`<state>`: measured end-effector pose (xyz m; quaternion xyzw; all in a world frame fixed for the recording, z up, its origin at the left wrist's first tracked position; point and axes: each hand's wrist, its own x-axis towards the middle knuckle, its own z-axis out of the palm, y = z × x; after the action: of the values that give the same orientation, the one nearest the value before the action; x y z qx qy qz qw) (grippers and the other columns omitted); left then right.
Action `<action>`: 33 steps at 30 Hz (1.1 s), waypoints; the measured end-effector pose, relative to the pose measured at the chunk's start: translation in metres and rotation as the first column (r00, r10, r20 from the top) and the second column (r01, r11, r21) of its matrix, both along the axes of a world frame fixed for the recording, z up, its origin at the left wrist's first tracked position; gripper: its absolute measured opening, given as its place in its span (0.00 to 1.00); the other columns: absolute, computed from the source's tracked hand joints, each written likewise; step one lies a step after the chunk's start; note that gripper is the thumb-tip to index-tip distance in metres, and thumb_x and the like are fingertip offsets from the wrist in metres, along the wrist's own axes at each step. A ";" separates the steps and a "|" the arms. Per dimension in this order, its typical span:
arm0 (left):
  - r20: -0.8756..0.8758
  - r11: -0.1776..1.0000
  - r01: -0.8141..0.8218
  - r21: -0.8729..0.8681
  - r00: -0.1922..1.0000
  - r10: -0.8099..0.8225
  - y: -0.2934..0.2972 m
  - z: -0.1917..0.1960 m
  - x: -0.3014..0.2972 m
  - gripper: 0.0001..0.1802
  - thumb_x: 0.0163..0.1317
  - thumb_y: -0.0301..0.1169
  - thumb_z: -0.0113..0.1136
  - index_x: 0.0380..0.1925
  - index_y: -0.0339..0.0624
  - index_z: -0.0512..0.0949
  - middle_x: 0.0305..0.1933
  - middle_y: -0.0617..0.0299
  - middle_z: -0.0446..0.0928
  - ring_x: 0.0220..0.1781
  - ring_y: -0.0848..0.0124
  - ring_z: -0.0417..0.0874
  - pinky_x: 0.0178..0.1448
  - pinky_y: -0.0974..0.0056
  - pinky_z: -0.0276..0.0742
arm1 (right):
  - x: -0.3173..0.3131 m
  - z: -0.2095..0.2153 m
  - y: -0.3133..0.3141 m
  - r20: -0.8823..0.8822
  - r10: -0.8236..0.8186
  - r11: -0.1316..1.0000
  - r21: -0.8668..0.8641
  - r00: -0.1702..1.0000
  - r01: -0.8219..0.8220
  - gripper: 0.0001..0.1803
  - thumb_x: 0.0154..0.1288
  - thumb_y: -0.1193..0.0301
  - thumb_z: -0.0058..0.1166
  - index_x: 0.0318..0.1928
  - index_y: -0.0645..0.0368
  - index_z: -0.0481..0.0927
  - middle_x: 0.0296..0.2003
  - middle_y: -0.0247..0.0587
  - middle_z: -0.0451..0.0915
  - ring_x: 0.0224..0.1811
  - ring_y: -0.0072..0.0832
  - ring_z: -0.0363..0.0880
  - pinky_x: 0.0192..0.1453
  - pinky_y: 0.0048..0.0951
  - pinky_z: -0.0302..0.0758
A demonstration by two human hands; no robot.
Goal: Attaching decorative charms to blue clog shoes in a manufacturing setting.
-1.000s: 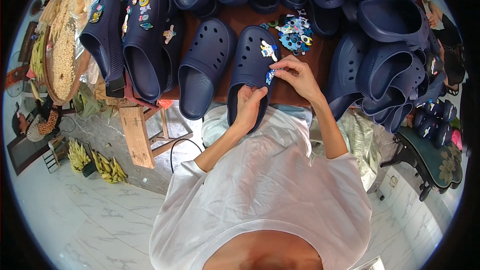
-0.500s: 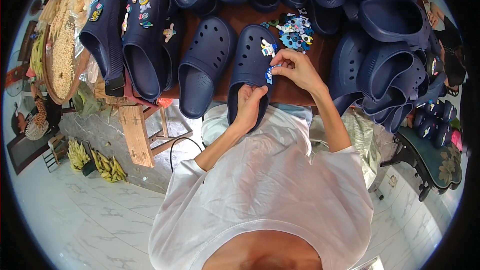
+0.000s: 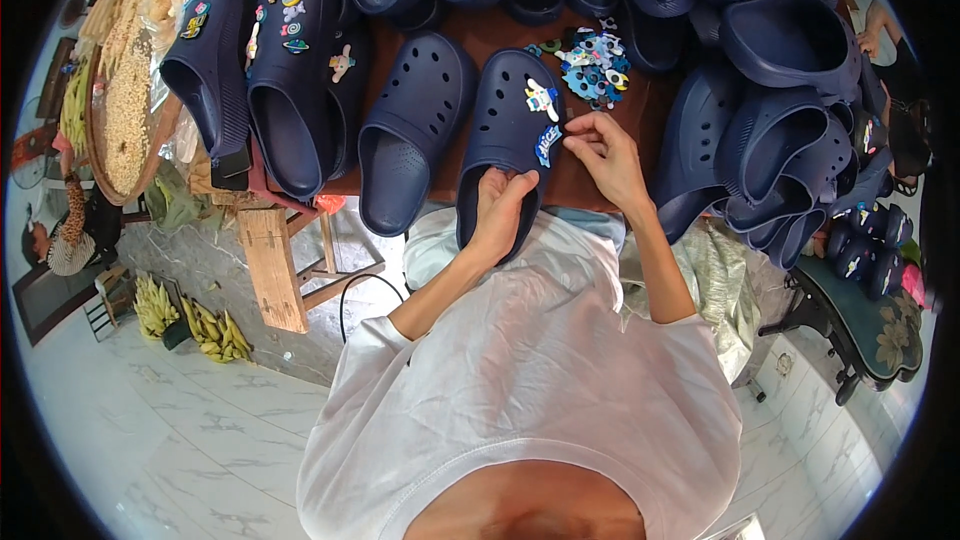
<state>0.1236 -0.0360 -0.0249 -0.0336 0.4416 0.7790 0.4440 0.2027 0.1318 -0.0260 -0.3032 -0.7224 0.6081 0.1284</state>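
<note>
- Head view: the left hand (image 3: 503, 215) reaches into the foot opening of a navy clog (image 3: 490, 130), its grip clamped on the edge of the upper.
- That clog lies on the brown surface (image 3: 648, 105), toe pointing away from the person and heel at the near edge.
- The right hand (image 3: 610, 162) is just beside the clog's right side, thumb and forefinger slightly apart, with nothing in its grip.
- Next to those fingertips, a blue charm with white lettering (image 3: 548, 145) sits on the right side of the clog's upper.
- Just beyond it on the same upper is a white figure charm (image 3: 541, 98).
- A heap of mostly blue, white and black charms (image 3: 597, 68) lies near the clog's toe, to the right.
- Just left of the held clog lies an undecorated navy clog (image 3: 415, 110).
- Farther left, a clog with several colourful charms (image 3: 292, 90) lies with its toe away.
- More navy clogs (image 3: 790, 40) are piled at the right.
- A wooden stool (image 3: 272, 270) stands below, left of the person.
</note>
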 end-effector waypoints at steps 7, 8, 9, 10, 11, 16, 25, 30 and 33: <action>0.034 0.999 -0.038 -0.011 0.999 0.038 -0.001 0.007 -0.002 0.14 0.64 0.26 0.59 0.48 0.37 0.74 0.48 0.63 0.79 0.51 0.74 0.77 0.60 0.66 0.69 | 0.024 -0.004 0.013 0.152 -0.066 0.933 0.361 0.986 0.007 0.07 0.65 0.79 0.57 0.44 0.63 0.79 0.40 0.43 0.78 0.37 0.34 0.83 0.43 0.30 0.79; 0.056 1.000 -0.017 0.006 0.998 0.017 -0.004 0.004 -0.004 0.13 0.63 0.26 0.59 0.47 0.38 0.74 0.48 0.63 0.79 0.52 0.73 0.77 0.61 0.66 0.69 | 0.024 -0.003 0.010 0.151 -0.067 0.933 0.361 0.986 0.008 0.07 0.65 0.79 0.57 0.44 0.63 0.79 0.40 0.43 0.78 0.37 0.34 0.83 0.43 0.30 0.79; 0.077 1.000 0.001 0.023 0.997 -0.003 -0.006 0.002 -0.004 0.12 0.63 0.26 0.59 0.47 0.39 0.74 0.48 0.63 0.79 0.52 0.72 0.77 0.61 0.65 0.69 | 0.022 0.000 0.005 0.157 -0.070 0.942 0.336 0.985 0.013 0.08 0.64 0.79 0.58 0.44 0.62 0.79 0.41 0.43 0.78 0.36 0.35 0.83 0.42 0.32 0.79; 0.076 1.000 0.000 0.023 0.997 -0.002 -0.007 0.001 -0.004 0.12 0.63 0.26 0.59 0.47 0.39 0.74 0.48 0.63 0.79 0.52 0.72 0.77 0.61 0.65 0.69 | 0.020 0.002 0.002 0.162 -0.071 0.950 0.311 0.984 0.018 0.09 0.63 0.78 0.59 0.45 0.62 0.79 0.41 0.43 0.78 0.36 0.36 0.83 0.42 0.33 0.78; 0.099 0.999 -0.005 0.041 0.995 0.001 -0.007 0.000 -0.005 0.11 0.63 0.26 0.58 0.46 0.40 0.74 0.47 0.64 0.79 0.52 0.72 0.77 0.61 0.64 0.69 | 0.020 0.000 0.001 0.159 -0.068 0.950 0.311 0.985 0.016 0.09 0.63 0.78 0.59 0.45 0.62 0.79 0.41 0.43 0.78 0.36 0.36 0.83 0.42 0.33 0.78; 0.129 0.995 -0.042 0.092 0.991 0.030 -0.006 0.008 -0.010 0.10 0.63 0.27 0.58 0.44 0.42 0.74 0.47 0.64 0.78 0.54 0.71 0.77 0.62 0.60 0.68 | 0.017 -0.005 0.003 0.243 0.011 0.863 0.487 0.970 -0.132 0.10 0.61 0.75 0.62 0.42 0.60 0.76 0.40 0.42 0.79 0.35 0.37 0.83 0.38 0.35 0.78; 0.291 0.975 -0.174 0.136 0.948 0.128 0.009 0.011 -0.025 0.27 0.63 0.33 0.54 0.61 0.34 0.67 0.64 0.53 0.72 0.65 0.61 0.72 0.72 0.53 0.62 | -0.017 0.023 0.021 0.015 -0.024 0.933 0.359 1.000 0.017 0.09 0.62 0.80 0.61 0.42 0.62 0.76 0.35 0.35 0.79 0.32 0.19 0.77 0.36 0.21 0.75; 0.452 0.967 -0.243 0.079 0.873 0.182 0.024 0.018 -0.035 0.26 0.62 0.30 0.52 0.61 0.33 0.68 0.64 0.49 0.72 0.66 0.57 0.73 0.73 0.51 0.64 | -0.056 0.030 0.030 -0.046 0.082 0.900 0.432 0.996 -0.054 0.10 0.61 0.79 0.62 0.43 0.61 0.78 0.37 0.37 0.79 0.35 0.25 0.81 0.39 0.25 0.78; 0.488 0.971 -0.233 0.058 0.855 0.176 0.026 0.028 -0.035 0.26 0.61 0.28 0.51 0.60 0.33 0.68 0.63 0.49 0.73 0.65 0.56 0.74 0.72 0.51 0.66 | -0.076 0.031 0.031 -0.148 0.193 0.884 0.456 0.970 -0.106 0.10 0.61 0.80 0.61 0.44 0.62 0.78 0.38 0.39 0.77 0.38 0.31 0.82 0.43 0.30 0.78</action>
<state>0.0886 -0.0099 0.0031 -0.2462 0.2663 0.8131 0.4553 0.1263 0.1626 0.0054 -0.1496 -0.8479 0.4610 0.2149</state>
